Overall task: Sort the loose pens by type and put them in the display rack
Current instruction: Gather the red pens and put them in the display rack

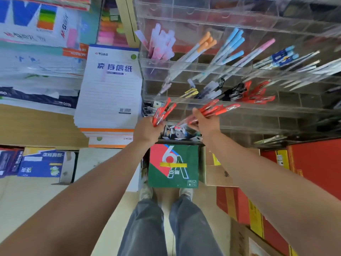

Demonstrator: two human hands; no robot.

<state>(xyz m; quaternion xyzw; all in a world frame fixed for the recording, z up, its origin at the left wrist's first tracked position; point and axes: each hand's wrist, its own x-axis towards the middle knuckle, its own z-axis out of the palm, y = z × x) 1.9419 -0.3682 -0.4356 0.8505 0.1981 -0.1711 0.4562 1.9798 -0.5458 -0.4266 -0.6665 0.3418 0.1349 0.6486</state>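
A clear acrylic display rack [239, 108] with many compartments fills the upper right. My left hand [147, 131] grips a small bunch of red pens [163, 112] just left of the rack's lower rows. My right hand [203, 122] holds a larger bundle of red pens [217, 109], their capped ends pointing right against the rack front. One compartment holds red pens [258, 95], with black pens [233, 93] beside them. Higher compartments hold orange-capped pens [204, 44], blue-capped pens [232, 47] and pink ones [160, 45].
A stack of writing pads [108, 89] stands left of the rack. Below my hands an open box [180, 134] holds mixed loose items, on a green carton [173, 167]. Red cartons [317, 167] stand at right, blue boxes [42, 166] at left. My legs are below.
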